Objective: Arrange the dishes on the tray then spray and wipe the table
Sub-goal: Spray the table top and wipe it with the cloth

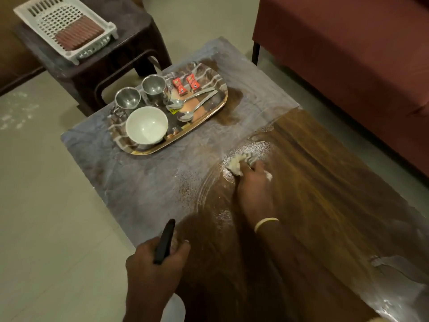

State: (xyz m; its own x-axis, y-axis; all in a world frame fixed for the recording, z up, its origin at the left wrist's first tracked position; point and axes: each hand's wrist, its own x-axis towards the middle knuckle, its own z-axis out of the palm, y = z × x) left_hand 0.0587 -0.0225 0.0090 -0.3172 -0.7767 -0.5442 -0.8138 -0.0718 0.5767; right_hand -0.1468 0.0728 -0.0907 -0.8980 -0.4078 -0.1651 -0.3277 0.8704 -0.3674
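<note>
Right hand (253,180) flat on the long dark wooden tabletop (325,182), fingers curled over a crumpled pale cloth (239,162), pressing it down at the edge of a patch of white spray droplets. Pale bangle (265,223) on that wrist.

Left hand (157,259) near the tabletop's near-left edge, wrapped round a spray bottle with a black trigger head (164,240); the black part sticks up past the fingers, bottle body mostly hidden under the hand.

Tabletop surface ahead and left of the right hand is grey and hazy, with curved streaks; surface under and right of it shows clean brown grain.

Beyond the right hand, up and left: patterned oblong metal tray (209,112) sitting on the hazy part. On it: white ceramic bowl (146,125) at the near end, two steel cups (139,96) side by side behind it, two steel spoons (195,102) lying across the middle, two small red packets (185,83) at the far end.

Farther left, off the tabletop: dark plastic stool (97,59) carrying a white perforated plastic basket (62,26). Dark red sofa (359,54) far right of the right hand.
</note>
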